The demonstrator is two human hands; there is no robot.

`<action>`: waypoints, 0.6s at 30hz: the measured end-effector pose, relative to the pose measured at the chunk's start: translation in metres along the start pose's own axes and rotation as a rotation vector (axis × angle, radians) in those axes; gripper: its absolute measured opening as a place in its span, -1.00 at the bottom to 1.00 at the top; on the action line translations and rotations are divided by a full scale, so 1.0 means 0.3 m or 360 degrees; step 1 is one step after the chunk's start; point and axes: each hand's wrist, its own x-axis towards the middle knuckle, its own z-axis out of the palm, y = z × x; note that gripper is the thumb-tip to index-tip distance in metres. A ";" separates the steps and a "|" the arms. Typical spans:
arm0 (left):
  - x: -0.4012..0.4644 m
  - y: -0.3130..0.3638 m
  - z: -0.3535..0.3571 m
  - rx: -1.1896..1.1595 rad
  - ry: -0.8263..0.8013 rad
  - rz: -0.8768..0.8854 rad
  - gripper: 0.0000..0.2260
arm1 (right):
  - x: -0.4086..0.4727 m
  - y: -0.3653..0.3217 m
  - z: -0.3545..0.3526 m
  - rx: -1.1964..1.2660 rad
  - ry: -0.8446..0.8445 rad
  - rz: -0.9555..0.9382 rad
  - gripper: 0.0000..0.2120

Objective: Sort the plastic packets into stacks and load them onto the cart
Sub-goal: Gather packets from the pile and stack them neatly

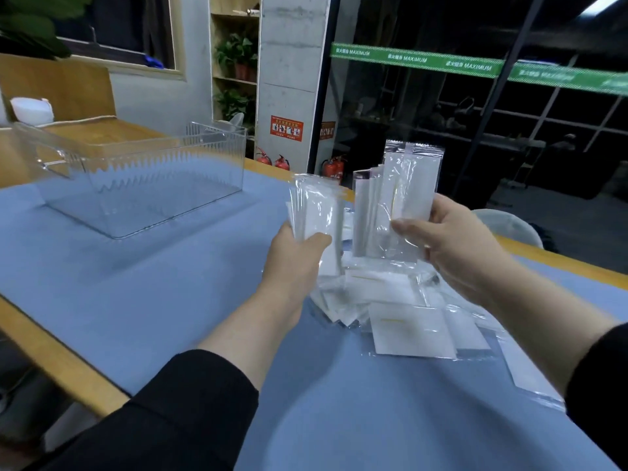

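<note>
A blue-covered desk (142, 300) carries a clear plastic bin (142, 178) at far left and a loose heap of plastic packets (401, 311) at right. The left hand (295, 260) grips one upright stack (316, 212), fingers curled round it; the right hand (452, 239) pinches another (404, 198). Sorting appears underway; next, probably squaring the stacks. No cart is visible.

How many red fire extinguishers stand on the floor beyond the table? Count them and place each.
4, maybe more hidden: two fire extinguishers stand left of the dark doorframe, below the red sign; two more stand right of it, partly behind the packets.
</note>
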 end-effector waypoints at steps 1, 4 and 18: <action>-0.023 0.007 0.026 -0.0050 -0.0049 -0.0057 -0.79 | -0.028 0.006 0.008 0.0044 0.0021 0.0031 -0.79; -0.107 0.038 0.113 -0.0307 -0.0207 -0.0228 -0.67 | -0.111 0.014 0.031 0.0012 0.0021 0.0076 -0.87; -0.502 0.009 0.396 -0.0594 -0.0410 -0.0295 -0.74 | -0.554 -0.070 -0.178 -0.0258 0.0440 0.0159 -0.90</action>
